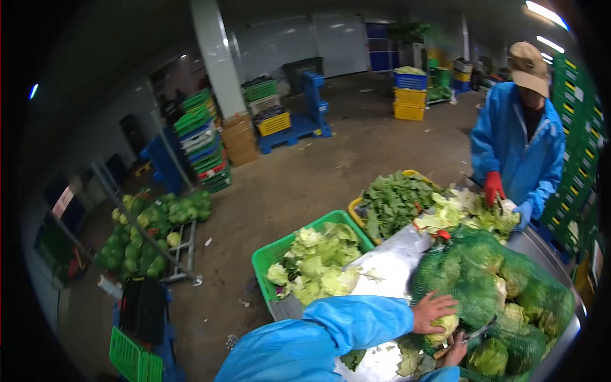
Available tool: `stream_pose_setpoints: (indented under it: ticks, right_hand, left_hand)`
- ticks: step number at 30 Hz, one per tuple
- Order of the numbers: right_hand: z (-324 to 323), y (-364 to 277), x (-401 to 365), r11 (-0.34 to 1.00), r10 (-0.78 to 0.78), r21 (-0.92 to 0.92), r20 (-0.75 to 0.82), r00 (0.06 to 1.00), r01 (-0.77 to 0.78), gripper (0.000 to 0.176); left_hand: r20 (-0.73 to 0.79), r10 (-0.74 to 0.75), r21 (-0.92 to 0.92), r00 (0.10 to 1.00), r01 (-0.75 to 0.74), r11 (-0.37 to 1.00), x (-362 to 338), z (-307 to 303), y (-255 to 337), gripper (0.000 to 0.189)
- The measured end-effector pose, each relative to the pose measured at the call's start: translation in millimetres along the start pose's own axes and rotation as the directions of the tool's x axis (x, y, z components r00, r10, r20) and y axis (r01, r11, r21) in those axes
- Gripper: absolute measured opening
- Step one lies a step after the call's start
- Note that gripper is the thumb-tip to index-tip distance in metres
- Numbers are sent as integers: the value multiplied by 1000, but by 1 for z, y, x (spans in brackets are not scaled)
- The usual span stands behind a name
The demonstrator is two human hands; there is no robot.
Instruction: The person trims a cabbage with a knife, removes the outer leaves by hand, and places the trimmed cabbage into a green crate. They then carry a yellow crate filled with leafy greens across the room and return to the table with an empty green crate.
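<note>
Over the bench, just beside the net bag, the left hand held a cabbage, its fingers spread wide across it; close by, the right hand was curled around a knife, blade slanting toward the bag.

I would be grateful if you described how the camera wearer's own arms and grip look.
The left sleeve is bright blue, loose and creased, reaching the wrist. The right sleeve, mostly out of frame, is also blue. The left grip and right grip appear ungloved.
</note>
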State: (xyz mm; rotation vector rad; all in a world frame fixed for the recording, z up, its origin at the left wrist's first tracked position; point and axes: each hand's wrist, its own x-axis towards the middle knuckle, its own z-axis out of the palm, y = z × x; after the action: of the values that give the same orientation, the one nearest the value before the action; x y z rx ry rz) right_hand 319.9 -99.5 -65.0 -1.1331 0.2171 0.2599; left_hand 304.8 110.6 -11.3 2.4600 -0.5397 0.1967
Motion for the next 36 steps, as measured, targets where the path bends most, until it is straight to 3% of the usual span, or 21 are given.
stream_pose_setpoints:
  ticks: [3,4,7,8,9,10,11,13,14,17,18,19,20,22,23,24,25,28,31,34,36]
  right_hand:
    - [13,-12,-1,995,95,2,171,981,-97,48]
    - [13,-6,1,996,93,0,115,989,-94,49]
    - [3,2,1,998,56,21,150,987,-60,51]
    - [2,3,-2,999,32,-30,89,996,-29,52]
    - [2,2,-3,999,30,-25,83,996,-28,52]
    - [3,-1,-4,996,86,-13,103,991,-85,53]
    - [5,-3,-6,989,145,-5,127,981,-145,53]
    - [9,-7,-11,989,148,-18,161,976,-147,54]
    - [12,-7,-15,993,119,-13,149,982,-119,54]
    - [24,-9,-28,998,-60,-10,165,984,63,52]
    - [31,-16,-44,987,-99,-117,115,988,112,52]
    - [38,-35,-66,959,-145,-241,28,989,147,53]
    - [32,-37,-76,958,-199,-198,53,979,205,54]
    - [29,-48,-106,889,-314,-329,72,947,319,55]
    - [19,-43,-115,909,-321,-255,77,944,330,55]
    - [24,-43,-127,951,-264,-182,-70,962,248,55]
    - [25,-39,-128,972,-217,-111,-109,970,205,55]
    - [3,-2,-134,988,-116,84,-153,981,130,56]
    - [-23,33,-118,982,-16,183,-181,983,50,51]
    - [-21,24,-114,951,-18,303,-161,987,67,52]
    - [-20,20,-117,931,-34,354,-165,986,92,52]
  left_hand:
    - [-31,29,-58,999,-31,998,13,6,3,68]
    - [-43,14,-59,999,-17,998,15,8,1,68]
    - [-82,3,-85,997,-10,996,10,17,0,73]
    - [-308,-209,-129,928,177,976,1,21,3,77]
    - [-500,-398,-210,769,338,917,-6,25,5,81]
    - [-533,-603,-377,593,472,797,-10,30,11,90]
    - [-530,-604,-375,595,474,796,-11,33,10,90]
    - [-70,-845,-660,530,611,437,-12,38,6,95]
    - [-76,-845,-663,529,606,440,-15,39,4,95]
    - [-48,-687,-854,725,328,405,-20,34,-10,88]
    - [-48,-635,-898,771,245,365,-25,34,-11,97]
    - [-77,-652,-879,755,257,401,-30,50,-22,100]
    - [-41,-631,-910,775,232,344,-36,56,-21,95]
    - [44,-574,-999,817,45,-14,-54,52,-22,84]
    - [72,-544,-971,836,-66,-230,-65,54,-22,79]
    - [95,-526,-916,845,-134,-379,-71,51,-22,74]
    - [117,-525,-876,843,-162,-455,-73,39,-18,69]
    - [308,-593,-897,744,19,-443,-59,29,-16,43]
    - [290,-595,-953,750,172,-249,-48,53,-29,38]
    - [234,-641,-972,731,164,-168,-24,48,-14,36]
    - [233,-663,-972,711,141,-189,-16,41,-3,36]
